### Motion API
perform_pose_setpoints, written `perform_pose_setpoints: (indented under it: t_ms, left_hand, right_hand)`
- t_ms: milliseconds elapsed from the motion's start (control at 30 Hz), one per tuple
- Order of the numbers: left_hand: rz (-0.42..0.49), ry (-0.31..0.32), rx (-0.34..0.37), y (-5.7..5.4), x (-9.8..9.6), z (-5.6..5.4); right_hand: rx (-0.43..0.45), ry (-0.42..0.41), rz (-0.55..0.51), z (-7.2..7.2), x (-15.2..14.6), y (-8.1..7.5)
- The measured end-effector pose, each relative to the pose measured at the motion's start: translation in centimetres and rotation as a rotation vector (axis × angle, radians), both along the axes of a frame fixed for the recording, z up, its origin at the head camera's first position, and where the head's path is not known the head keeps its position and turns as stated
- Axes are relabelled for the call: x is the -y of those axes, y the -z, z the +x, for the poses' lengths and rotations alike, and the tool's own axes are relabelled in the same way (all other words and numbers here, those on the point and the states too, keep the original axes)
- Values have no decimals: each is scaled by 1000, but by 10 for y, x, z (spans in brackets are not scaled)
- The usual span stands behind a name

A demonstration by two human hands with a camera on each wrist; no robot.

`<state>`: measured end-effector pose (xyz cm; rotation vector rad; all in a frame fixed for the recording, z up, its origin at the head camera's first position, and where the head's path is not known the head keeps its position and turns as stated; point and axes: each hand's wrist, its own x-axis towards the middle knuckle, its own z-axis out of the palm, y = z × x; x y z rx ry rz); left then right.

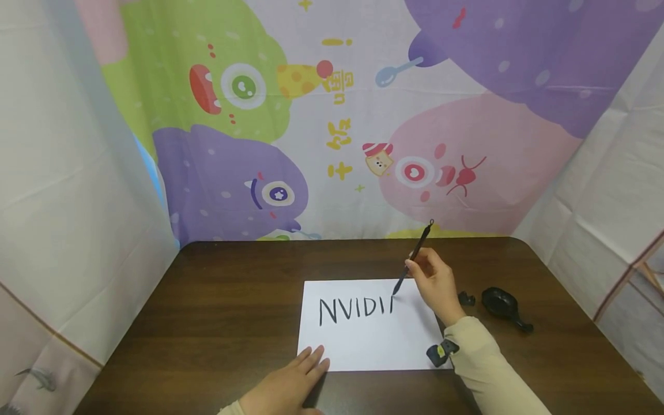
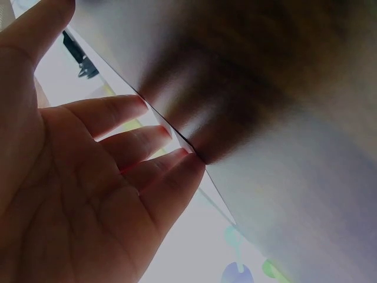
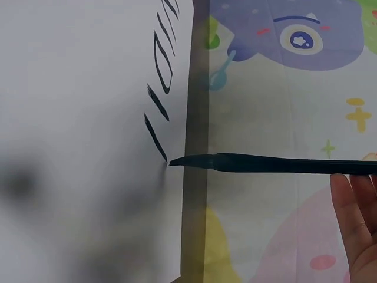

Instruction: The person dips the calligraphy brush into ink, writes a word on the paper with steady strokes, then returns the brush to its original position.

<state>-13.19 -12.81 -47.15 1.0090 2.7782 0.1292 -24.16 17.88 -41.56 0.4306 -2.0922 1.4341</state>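
A white sheet of paper [image 1: 373,346] lies on the dark wooden table, bearing the black brushed letters "NVIDI" and one slanted stroke after them. My right hand [image 1: 436,282] pinches a black calligraphy brush [image 1: 413,256] by its shaft, tilted, loop end up. In the right wrist view the tip of the brush [image 3: 194,161] meets the paper at an end of the last slanted stroke. My left hand [image 1: 287,377] rests with extended fingers on the lower left corner of the sheet. In the left wrist view its fingertips [image 2: 197,162] are at the paper's edge.
Right of the sheet sits a black spoon-shaped ink dish [image 1: 500,302] with a handle. Between it and my right hand is a small black object [image 1: 466,298], partly hidden. A cartoon-printed curtain [image 1: 332,202] hangs behind the table [image 1: 233,300]. A small device [image 1: 442,353] is strapped to my right wrist.
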Motion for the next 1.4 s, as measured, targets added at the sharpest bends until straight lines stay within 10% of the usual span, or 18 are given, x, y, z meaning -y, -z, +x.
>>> perform_pose_setpoints:
  t_ms: [800, 1400]
  left_hand:
    - [1, -5, 9, -1, -1, 0]
    - [-10, -2, 3, 1, -1, 0]
  right_hand:
    - [-3, 3, 38, -18, -15, 35]
    - [33, -3, 100, -9, -23, 32]
